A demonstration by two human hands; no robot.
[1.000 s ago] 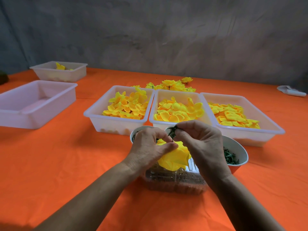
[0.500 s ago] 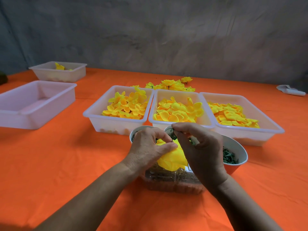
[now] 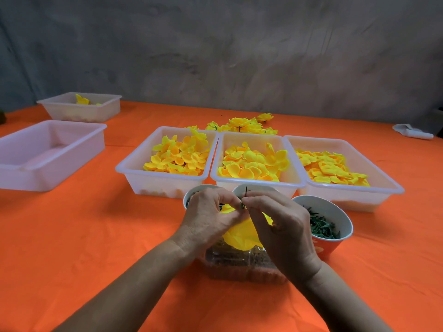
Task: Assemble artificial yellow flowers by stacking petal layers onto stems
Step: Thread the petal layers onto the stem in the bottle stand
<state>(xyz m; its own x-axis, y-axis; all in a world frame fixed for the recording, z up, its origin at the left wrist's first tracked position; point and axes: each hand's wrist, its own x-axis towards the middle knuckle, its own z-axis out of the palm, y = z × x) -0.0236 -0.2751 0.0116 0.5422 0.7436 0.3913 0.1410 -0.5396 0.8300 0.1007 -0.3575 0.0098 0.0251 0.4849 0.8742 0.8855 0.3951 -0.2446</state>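
A partly built yellow flower (image 3: pixel 241 233) hangs between my two hands above a clear plastic box (image 3: pixel 239 267). My left hand (image 3: pixel 208 218) grips the petals from the left. My right hand (image 3: pixel 280 226) pinches the thin dark green stem (image 3: pixel 246 191), whose tip pokes up above my fingertips. Three white trays hold loose yellow petal layers: left (image 3: pixel 177 159), middle (image 3: pixel 254 164), right (image 3: pixel 328 168). Finished yellow flowers (image 3: pixel 242 124) lie behind the trays.
A red paper cup (image 3: pixel 328 243) of green leaf pieces stands right of my right hand. Two more cups (image 3: pixel 191 192) sit partly hidden behind my hands. An empty white tray (image 3: pixel 48 152) and a further tray (image 3: pixel 81 109) stand at the left on the orange table (image 3: pixel 96 236).
My right hand has shifted from over the green calyx to pinching the stem, which now sticks up above my fingers. The flower stays in my left hand.
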